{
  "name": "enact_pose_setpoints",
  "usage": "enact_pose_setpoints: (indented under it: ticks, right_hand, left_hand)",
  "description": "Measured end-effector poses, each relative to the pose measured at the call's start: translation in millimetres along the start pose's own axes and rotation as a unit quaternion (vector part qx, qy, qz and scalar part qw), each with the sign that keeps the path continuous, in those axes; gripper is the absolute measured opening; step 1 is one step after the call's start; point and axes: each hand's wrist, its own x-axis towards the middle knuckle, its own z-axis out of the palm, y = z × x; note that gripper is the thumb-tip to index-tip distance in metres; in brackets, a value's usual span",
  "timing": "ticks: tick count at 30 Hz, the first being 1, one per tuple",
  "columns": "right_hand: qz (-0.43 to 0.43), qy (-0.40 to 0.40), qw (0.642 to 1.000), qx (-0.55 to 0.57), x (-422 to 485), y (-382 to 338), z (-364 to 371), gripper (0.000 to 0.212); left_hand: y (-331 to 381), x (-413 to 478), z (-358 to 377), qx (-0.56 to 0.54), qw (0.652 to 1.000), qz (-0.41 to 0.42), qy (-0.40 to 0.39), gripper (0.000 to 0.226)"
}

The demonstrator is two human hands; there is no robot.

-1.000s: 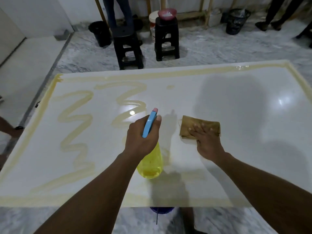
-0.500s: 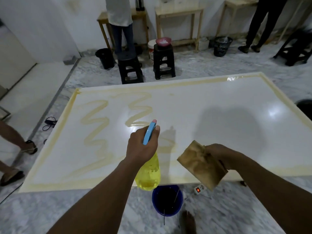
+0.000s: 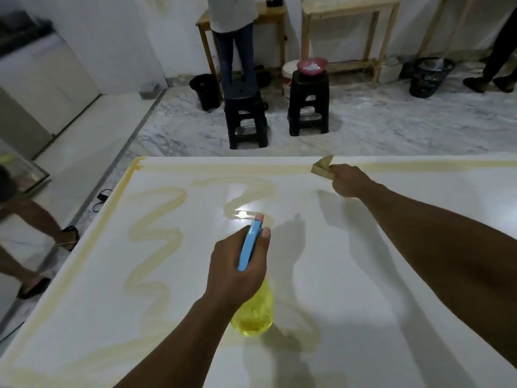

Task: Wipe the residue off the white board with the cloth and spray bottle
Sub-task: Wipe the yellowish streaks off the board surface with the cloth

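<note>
The white board (image 3: 391,275) lies flat and fills the lower two thirds of the frame. Yellowish residue (image 3: 156,233) zigzags over its left half, and a band (image 3: 405,166) of the same stain runs along its far edge. The left hand (image 3: 237,264) sits low in the centre of the frame, its fingers wrapped round the neck of the spray bottle (image 3: 256,309). The thumb lies beside the blue trigger head, which points away over the board, and the yellow body hangs below the fist. The right hand (image 3: 349,182) reaches to the upper right of centre, its fingers curled tight on a folded brown cloth (image 3: 321,168) at the near end of that band. One corner of the cloth sticks up, and it is hard to tell whether it presses flat on the surface. The step in hand looks like the start of a wipe along the far edge, with much of the task left (the right half reads mostly clean, the left not at all). Next, the cloth probably needs firm downward pressure and a pull along the band. The bottle seems to be aimed at the zigzag nearest it, which likely wants wetting.
</note>
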Motion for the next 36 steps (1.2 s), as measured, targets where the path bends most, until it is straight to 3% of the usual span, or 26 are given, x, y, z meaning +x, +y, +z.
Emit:
enact_pose_setpoints:
  ticks: [2,5,8,10,20,25,27,30,32,34,36]
  right_hand:
    - [0.004,-0.008,1.000,-0.026,45,11,23,0.054]
    - [-0.030,-0.055,0.991,-0.118,72,28,83,0.058]
    - [-0.074,0.034,0.982,-0.170,63,43,123,0.059]
    - [-0.089,0.044,0.979,-0.177,46,54,133,0.058]
    - [-0.120,0.112,0.978,-0.130,-179,76,197,0.060]
    - [-0.064,0.055,0.987,-0.135,-315,66,240,0.062]
    - [-0.060,0.031,0.990,-0.123,-352,61,244,0.062]
    - [-0.057,0.007,0.995,-0.077,-378,43,219,0.049]
    - [0.008,-0.055,0.998,-0.037,-386,22,191,0.026]
    - [0.081,-0.089,0.989,0.085,-392,10,169,0.025]
    - [0.166,-0.132,0.935,0.285,-398,5,152,0.022]
  left_hand:
    - [-9,11,7,0.004,1.000,0.008,0.007,0.042]
    - [-19,21,16,0.008,1.000,0.028,-0.004,0.028]
    - [-27,29,23,0.021,0.999,0.024,-0.001,0.026]
    - [-28,26,27,0.024,1.000,0.015,-0.002,0.026]
    - [-7,-40,1,0.029,0.999,0.007,-0.013,0.015]
    - [-7,-114,-30,0.029,0.999,-0.003,-0.035,0.033]
    - [-8,-144,-50,0.027,0.999,0.007,-0.043,0.030]
    - [-7,-178,-82,0.020,0.999,0.019,-0.045,0.020]
    - [-3,-190,-103,0.019,0.999,0.022,-0.035,0.030]
    - [-1,-198,-122,0.027,0.999,0.034,-0.031,0.032]
    - [-2,-202,-138,0.031,0.998,0.042,-0.027,0.031]
